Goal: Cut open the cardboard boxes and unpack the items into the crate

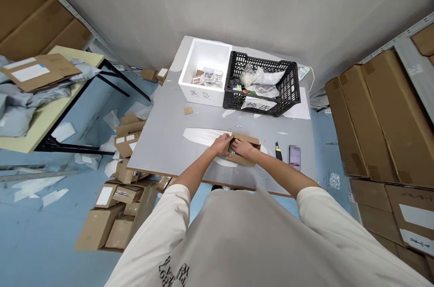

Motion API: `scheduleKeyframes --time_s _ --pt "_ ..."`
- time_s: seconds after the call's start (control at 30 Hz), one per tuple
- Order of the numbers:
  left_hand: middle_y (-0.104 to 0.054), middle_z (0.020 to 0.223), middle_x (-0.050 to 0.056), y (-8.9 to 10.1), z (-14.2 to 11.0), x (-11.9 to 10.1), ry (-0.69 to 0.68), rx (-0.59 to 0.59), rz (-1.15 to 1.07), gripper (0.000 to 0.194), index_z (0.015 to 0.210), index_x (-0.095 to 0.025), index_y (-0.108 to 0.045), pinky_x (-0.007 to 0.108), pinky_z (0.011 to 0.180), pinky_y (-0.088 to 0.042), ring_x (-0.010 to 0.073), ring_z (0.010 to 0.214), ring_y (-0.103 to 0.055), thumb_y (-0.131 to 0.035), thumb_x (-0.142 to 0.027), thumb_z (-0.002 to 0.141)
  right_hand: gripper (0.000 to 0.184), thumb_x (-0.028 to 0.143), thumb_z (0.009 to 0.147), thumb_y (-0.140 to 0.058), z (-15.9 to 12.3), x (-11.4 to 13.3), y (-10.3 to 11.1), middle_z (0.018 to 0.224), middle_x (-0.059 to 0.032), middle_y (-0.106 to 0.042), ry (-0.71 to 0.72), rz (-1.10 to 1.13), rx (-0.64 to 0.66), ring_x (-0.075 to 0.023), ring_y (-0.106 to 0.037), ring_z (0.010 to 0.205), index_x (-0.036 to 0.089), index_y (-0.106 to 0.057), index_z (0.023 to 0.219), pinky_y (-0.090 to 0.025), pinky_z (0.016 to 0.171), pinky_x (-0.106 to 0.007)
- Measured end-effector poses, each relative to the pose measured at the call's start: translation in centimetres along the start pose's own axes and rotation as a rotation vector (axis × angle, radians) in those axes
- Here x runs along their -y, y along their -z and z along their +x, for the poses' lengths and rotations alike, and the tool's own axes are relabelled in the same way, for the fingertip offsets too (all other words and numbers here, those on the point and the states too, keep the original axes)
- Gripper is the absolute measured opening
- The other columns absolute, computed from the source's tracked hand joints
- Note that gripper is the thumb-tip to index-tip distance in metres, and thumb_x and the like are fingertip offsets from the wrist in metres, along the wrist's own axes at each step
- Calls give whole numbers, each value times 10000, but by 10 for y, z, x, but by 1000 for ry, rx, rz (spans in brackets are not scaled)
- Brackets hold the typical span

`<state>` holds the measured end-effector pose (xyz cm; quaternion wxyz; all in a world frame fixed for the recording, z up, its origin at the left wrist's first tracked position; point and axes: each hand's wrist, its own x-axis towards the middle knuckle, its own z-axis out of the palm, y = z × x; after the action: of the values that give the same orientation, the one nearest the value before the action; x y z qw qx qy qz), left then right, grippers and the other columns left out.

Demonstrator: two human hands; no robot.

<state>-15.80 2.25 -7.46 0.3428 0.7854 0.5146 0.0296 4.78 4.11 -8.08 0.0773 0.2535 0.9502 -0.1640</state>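
A small open cardboard box (249, 160) lies on the grey table in front of me. My left hand (222, 145) grips its left end, fingers wrapped over the edge. My right hand (242, 148) dips into the opening with fingers bent, and their tips are partly hidden. Between the hands, something dark with a bit of green and blue shows inside the box, too small to name. A yellow and black box cutter (278, 151) rests to the right, beside a phone (294, 157).
At the back of the table (159, 142) stand a white foam box (203, 96) with small packs and a black plastic crate (288, 97) holding bagged items. Cartons (101, 226) crowd the floor at left. Large cartons (383, 110) are stacked at right. A side table (40, 129) carries grey parcels.
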Motion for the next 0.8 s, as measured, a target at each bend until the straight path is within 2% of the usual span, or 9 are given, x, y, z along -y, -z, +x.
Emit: scheduleKeyframes --time_s 0.13,0.23,0.33,0.4,0.47,0.6,0.67,0.73,0.8 --pt "-403 1476 130 -1 0 1 -2 -2 -7 1194 1575 -310 -297 458 1045 -457 378 1309 -476 -905 -461 558 402 95 826 -569 -5 -3 1 1115 -116 -690 2 -132 -5 -299 -545 1143 234 -681 1185 -426 991 -465" --pt "-403 1475 132 -1 0 1 2 9 -5 1191 1578 -311 -289 461 1046 -455 379 1309 -479 -901 -458 567 342 101 805 -602 -6 -1 5 1056 -97 -677 7 -250 43 -289 -544 1110 266 -706 1086 -427 962 -444" --pt "-395 1483 128 -1 0 1 8 18 0 1185 1578 -318 -280 455 1048 -453 376 1318 -475 -896 -454 575 263 125 802 -634 -7 3 14 1159 -100 -641 34 -367 79 -295 -515 1153 259 -714 1014 -411 951 -427" --pt "-384 1493 122 -2 1 1 17 21 6 1190 1580 -325 -271 451 1052 -450 375 1327 -468 -896 -454 575 281 132 800 -650 -11 4 22 1258 -109 -605 67 -421 79 -301 -489 1185 238 -701 1055 -390 964 -425" --pt "-377 1498 117 -2 1 0 19 27 17 1192 1582 -332 -261 450 1055 -448 373 1323 -475 -893 -459 579 345 122 789 -665 -19 4 32 1265 -115 -603 99 -441 68 -302 -474 1190 220 -673 1119 -356 993 -433" --pt "-377 1501 112 -2 1 0 11 33 45 1193 1590 -332 -247 443 1068 -440 364 1298 -501 -884 -467 590 388 107 814 -645 -47 1 61 1096 -106 -658 132 -369 17 -285 -479 1130 206 -612 1188 -287 1040 -446" --pt "-377 1502 110 -2 1 -1 19 33 57 1197 1592 -334 -244 441 1072 -439 358 1287 -513 -884 -473 590 373 135 828 -647 -65 -2 79 1101 -120 -663 100 -278 -32 -286 -486 1131 194 -602 1193 -275 1047 -445" --pt "-379 1503 110 -2 1 -2 24 32 67 1194 1592 -334 -244 441 1072 -440 354 1286 -516 -881 -479 592 450 248 807 -718 -85 -6 95 1172 -151 -657 8 -133 -96 -314 -493 1166 173 -589 1232 -274 1063 -455" --pt "-378 1504 114 -3 0 -4 20 21 75 1178 1589 -331 -250 443 1070 -441 356 1300 -504 -874 -478 600 569 393 784 -769 -105 -13 105 1217 -157 -655 -198 59 -216 -339 -509 1192 177 -577 1275 -287 1078 -467"
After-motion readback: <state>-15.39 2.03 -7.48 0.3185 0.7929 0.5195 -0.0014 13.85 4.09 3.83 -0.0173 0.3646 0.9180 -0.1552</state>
